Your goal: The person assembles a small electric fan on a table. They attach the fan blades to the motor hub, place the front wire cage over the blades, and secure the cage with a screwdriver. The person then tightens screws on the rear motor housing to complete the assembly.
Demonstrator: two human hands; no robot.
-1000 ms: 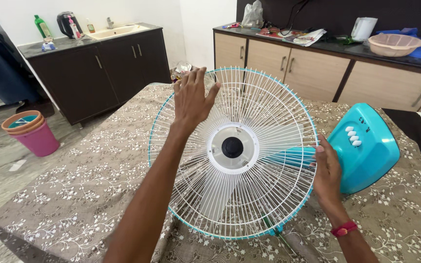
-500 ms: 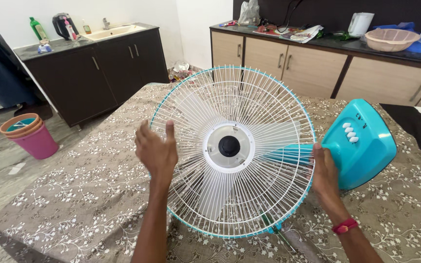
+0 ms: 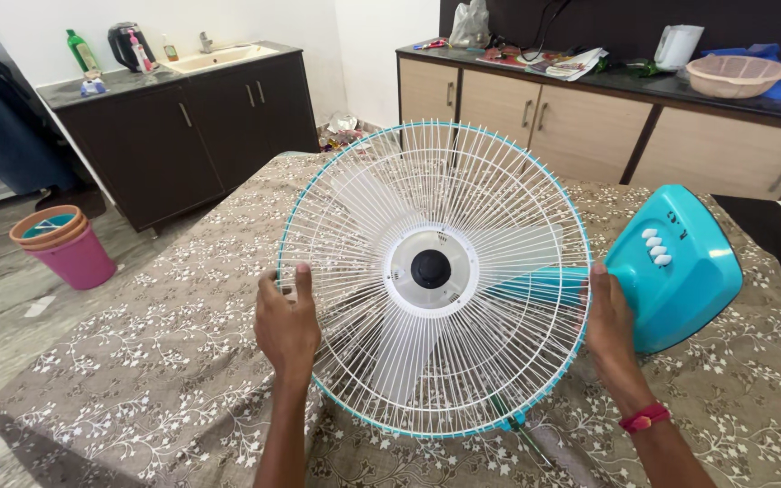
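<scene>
A table fan lies on its back on a cloth-covered table [image 3: 137, 361]. Its round white wire guard [image 3: 463, 199] has a teal rim and faces me, with pale blades and a black hub [image 3: 430, 268] behind the wires. The teal base [image 3: 684, 271] with white buttons sticks out to the right. My left hand [image 3: 287, 327] grips the guard's left rim, thumb up against the wires. My right hand [image 3: 609, 325] holds the right rim, beside the teal base; a red band is on that wrist.
Dark cabinets with a sink [image 3: 210, 60], bottles and a kettle stand at the back left. Stacked pink and orange buckets [image 3: 61, 244] sit on the floor at left. A beige cabinet counter [image 3: 644, 86] at the back right carries papers, a basket and other items.
My left hand came down from the guard's top edge along the left side and now grips the left rim. My right hand stayed on the right rim.
</scene>
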